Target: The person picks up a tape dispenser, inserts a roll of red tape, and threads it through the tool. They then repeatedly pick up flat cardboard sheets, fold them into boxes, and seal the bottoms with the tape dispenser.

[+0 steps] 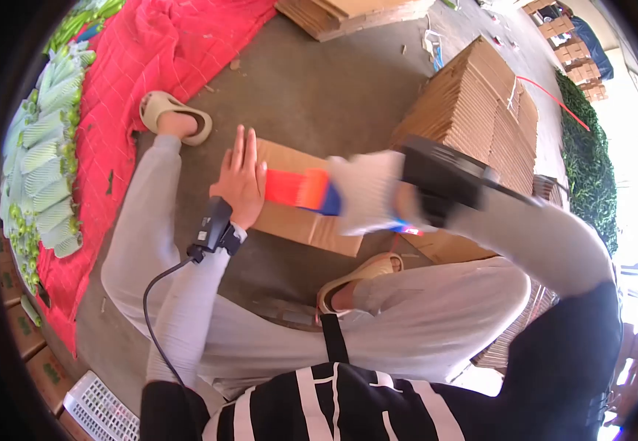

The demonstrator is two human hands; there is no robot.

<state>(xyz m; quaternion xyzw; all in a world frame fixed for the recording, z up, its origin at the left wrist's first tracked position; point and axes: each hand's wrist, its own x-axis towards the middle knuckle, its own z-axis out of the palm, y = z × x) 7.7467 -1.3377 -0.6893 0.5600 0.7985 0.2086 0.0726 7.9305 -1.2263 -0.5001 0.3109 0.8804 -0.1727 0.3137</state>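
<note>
A closed cardboard box [289,220] lies on the floor between my feet. My left hand [241,176] is bare and lies flat on the box's left end, fingers stretched out. My right hand [369,189], in a pale knitted glove and smeared by motion, is closed around what looks like a blue and orange tape dispenser [330,200] above the middle of the box. A red-orange strip [282,188], apparently tape, runs from it to beside my left hand. The glove hides most of the dispenser.
Flattened cardboard stacks [473,103] stand at right, with another stack [355,15] at the top. On the left, a red cloth [164,44] lies beside green produce in pale netting [47,162]. A white plastic crate [102,408] sits at lower left.
</note>
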